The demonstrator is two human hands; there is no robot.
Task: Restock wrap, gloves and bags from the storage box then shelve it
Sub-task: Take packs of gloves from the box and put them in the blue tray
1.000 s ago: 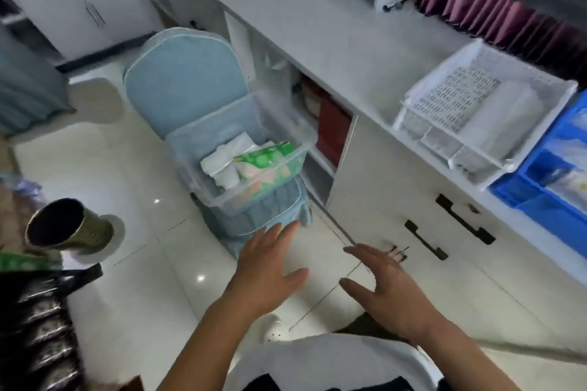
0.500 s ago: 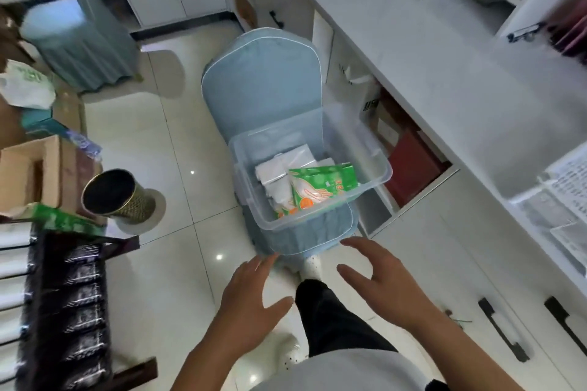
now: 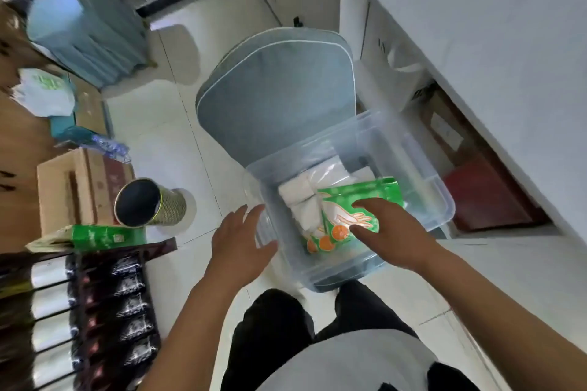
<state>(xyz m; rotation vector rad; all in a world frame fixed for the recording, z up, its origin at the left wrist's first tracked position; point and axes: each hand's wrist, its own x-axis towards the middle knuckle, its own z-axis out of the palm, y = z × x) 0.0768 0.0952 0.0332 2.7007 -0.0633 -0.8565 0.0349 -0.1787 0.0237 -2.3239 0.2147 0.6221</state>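
Observation:
A clear plastic storage box [image 3: 425, 187] stands on the seat of a blue-covered chair [image 3: 276, 95]. Inside lie a green packet of gloves [image 3: 359, 200] printed with a hand and oranges, and white folded packs [image 3: 305, 197] beside it. My right hand [image 3: 390, 232] reaches into the box, fingers spread over the green packet and touching it, not closed around it. My left hand [image 3: 241, 241] is open at the box's left wall, fingers apart, holding nothing.
A white counter [image 3: 476, 25] runs along the right, with an open shelf below holding red boxes [image 3: 482, 197]. On the left stand a gold-patterned bin [image 3: 149, 203], a cardboard box [image 3: 70, 187] and a dark rack [image 3: 95, 311] with a green box [image 3: 101, 236] on top.
I have stepped closer to the chair. Both hands moved forward: the right went into the box onto the green packet, the left came up to the box's left side.

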